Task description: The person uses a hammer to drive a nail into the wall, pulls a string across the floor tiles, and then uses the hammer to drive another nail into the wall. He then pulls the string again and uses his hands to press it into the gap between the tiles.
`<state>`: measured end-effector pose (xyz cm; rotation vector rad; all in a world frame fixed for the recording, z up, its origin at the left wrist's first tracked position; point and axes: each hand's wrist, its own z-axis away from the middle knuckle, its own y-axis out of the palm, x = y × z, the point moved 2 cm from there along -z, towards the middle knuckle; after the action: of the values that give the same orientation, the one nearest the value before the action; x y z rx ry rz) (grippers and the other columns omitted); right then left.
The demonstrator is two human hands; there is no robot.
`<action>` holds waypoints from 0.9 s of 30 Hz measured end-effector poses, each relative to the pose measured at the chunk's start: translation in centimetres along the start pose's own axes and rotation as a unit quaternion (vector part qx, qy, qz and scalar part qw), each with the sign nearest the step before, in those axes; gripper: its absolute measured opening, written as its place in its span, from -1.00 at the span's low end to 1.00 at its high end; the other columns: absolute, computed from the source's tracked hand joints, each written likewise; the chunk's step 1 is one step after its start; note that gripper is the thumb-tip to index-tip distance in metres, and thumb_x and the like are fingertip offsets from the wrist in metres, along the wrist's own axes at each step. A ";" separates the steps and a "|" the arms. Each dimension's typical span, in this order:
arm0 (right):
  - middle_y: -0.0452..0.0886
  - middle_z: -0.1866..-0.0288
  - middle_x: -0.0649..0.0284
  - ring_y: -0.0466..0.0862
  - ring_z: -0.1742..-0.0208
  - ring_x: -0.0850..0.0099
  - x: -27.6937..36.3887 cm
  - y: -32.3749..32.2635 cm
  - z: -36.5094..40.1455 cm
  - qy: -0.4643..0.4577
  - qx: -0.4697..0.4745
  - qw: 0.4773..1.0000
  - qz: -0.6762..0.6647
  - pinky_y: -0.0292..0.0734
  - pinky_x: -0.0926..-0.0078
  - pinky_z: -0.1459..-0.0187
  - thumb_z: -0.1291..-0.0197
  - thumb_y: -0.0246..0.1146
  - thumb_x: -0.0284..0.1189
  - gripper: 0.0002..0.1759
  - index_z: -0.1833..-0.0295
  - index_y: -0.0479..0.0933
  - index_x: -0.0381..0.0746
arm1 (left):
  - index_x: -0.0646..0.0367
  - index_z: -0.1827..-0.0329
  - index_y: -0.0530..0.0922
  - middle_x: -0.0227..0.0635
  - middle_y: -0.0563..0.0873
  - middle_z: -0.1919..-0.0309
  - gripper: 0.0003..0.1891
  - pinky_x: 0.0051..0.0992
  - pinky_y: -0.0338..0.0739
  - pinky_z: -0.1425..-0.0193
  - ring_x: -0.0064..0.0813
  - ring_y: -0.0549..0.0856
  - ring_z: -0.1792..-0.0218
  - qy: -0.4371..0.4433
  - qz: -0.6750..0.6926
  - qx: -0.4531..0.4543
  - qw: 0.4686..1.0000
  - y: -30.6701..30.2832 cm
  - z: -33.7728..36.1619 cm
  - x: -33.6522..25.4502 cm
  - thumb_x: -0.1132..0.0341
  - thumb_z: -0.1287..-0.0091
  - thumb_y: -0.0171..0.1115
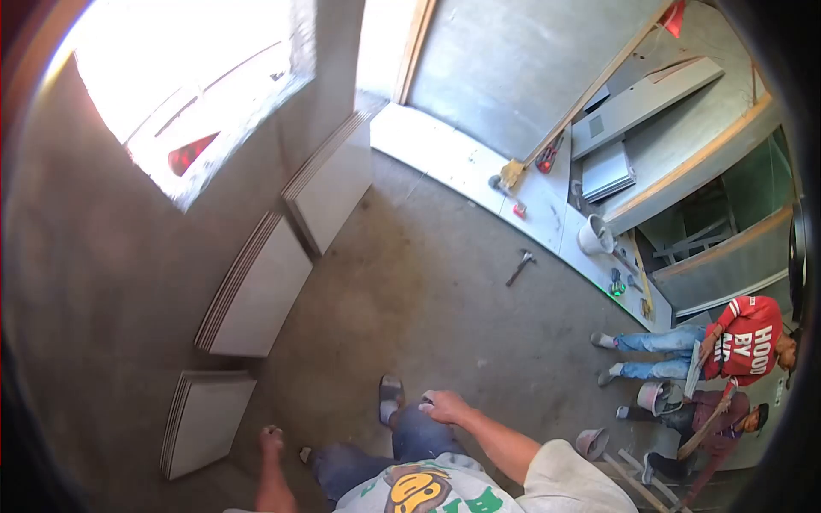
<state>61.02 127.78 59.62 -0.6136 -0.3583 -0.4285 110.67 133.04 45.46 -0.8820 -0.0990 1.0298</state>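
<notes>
A stack of smooth, pale-grey, flat rectangular tiles stands against the rough grey wall, near the left hand, whose forearm is extended straight. The right hand is beside the dark-blue cloth trousers; both hands' fingers look curled, but whether they grasp anything, I cannot tell.

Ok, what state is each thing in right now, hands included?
Left hand: curled, grip unclear
Right hand: curled, grip unclear
Tile stacks: on edge, leaning against the wall
Hammer: lying on the floor
White bucket: set down, contents unclear
Small device: lit green
</notes>
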 end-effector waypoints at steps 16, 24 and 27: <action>0.69 0.04 0.03 0.66 -0.07 0.11 -18.1 -30.4 -6.2 0.093 -0.262 0.939 -0.202 0.54 0.26 -0.07 -0.23 0.23 -0.16 -0.60 -0.05 0.60 -0.21 | 0.21 -0.09 0.63 -0.08 0.71 -0.02 -0.54 -0.33 0.50 -0.23 -0.21 0.68 -0.09 0.154 -0.095 0.192 0.965 15.3 -0.2 -47.0 0.08 -0.23 0.27; 0.71 0.20 0.03 0.72 0.12 0.19 -34.3 -42.6 -13.5 0.236 -0.230 0.917 -0.222 0.56 0.28 0.04 -0.18 0.27 -0.22 -0.65 0.10 0.63 -0.28 | 0.22 0.01 0.66 -0.06 0.72 0.03 -0.56 -0.26 0.54 -0.15 -0.11 0.68 -0.05 0.258 -0.148 0.135 0.945 23.8 -9.6 -69.2 0.03 -0.22 0.29; 0.70 0.36 0.15 0.70 0.33 0.37 -38.8 -48.2 -17.1 0.280 -0.280 0.878 -0.270 0.58 0.38 0.19 -0.18 0.25 -0.30 -0.73 0.18 0.63 -0.29 | 0.25 -0.01 0.65 -0.04 0.71 0.07 -0.61 -0.28 0.54 -0.13 -0.13 0.69 0.00 0.374 -0.023 0.118 0.919 22.9 -7.5 -86.0 0.11 -0.29 0.25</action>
<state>7.89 92.55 52.19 -0.9154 0.1803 -1.2464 51.30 66.60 52.26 -0.9902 0.6369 0.5873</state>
